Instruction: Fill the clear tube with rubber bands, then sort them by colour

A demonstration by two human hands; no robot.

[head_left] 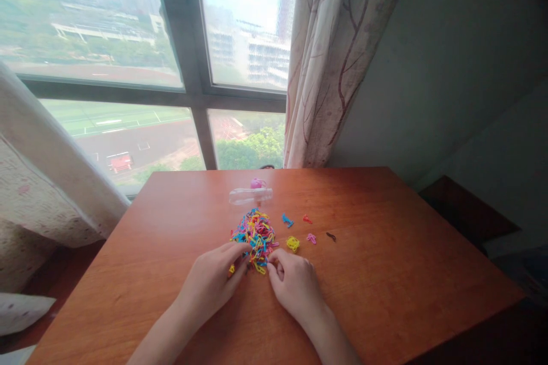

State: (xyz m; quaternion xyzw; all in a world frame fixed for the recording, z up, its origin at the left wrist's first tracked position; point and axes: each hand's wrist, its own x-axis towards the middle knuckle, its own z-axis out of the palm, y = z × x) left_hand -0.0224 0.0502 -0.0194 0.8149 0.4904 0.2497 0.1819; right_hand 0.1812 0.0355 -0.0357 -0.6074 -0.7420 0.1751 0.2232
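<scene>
A pile of small, loop-like coloured rubber bands lies on the wooden table, mixed in blue, yellow, pink, red and black. My left hand rests at the pile's left edge, thumb and forefinger apart, with a yellow bit showing between them. At the near right edge of the pile, my right hand has its fingers curled and its thumb and forefinger together; what they pinch is too small to make out. Sorted by colour to the right lie a yellow cluster, a blue group, pink pieces, red pieces and black pieces.
Behind the pile a clear plastic bottle lies on its side, beside a purple cap-like piece. The brown table reaches to a window with patterned curtains on both sides. A wall stands at right.
</scene>
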